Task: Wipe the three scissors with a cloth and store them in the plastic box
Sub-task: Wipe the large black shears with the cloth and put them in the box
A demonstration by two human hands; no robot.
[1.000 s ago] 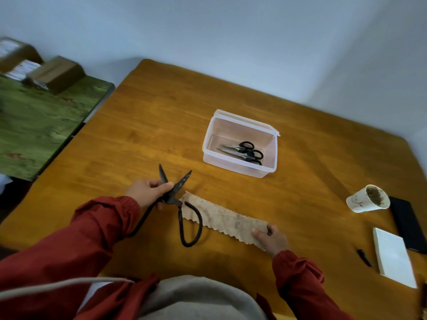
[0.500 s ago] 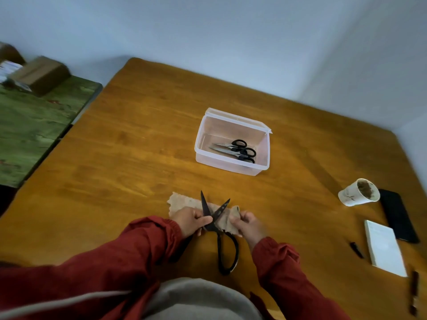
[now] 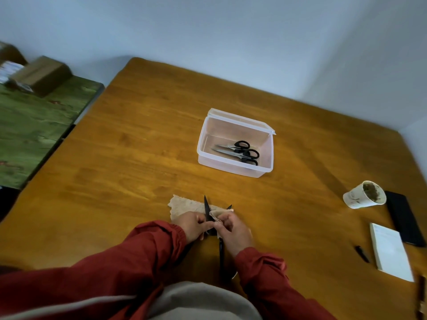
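Just before the plastic box (image 3: pixel 231 167), on the person's side, the left hand (image 3: pixel 193 225) grips the open black scissors (image 3: pixel 206 209) near the pivot, blades pointing toward the box, while the right hand (image 3: pixel 233 229), more directly before the box, pinches the cloth (image 3: pixel 184 207) round one blade.

The left hand (image 3: pixel 193 225) and right hand (image 3: pixel 233 230) meet close together, both curled.

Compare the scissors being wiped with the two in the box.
The held scissors are black all over; the boxed scissors have silver blades. The held scissors are spread open, gripped by the left hand while the right hand pinches the cloth round one blade; the boxed scissors lie shut in the plastic box. Both have black handles.
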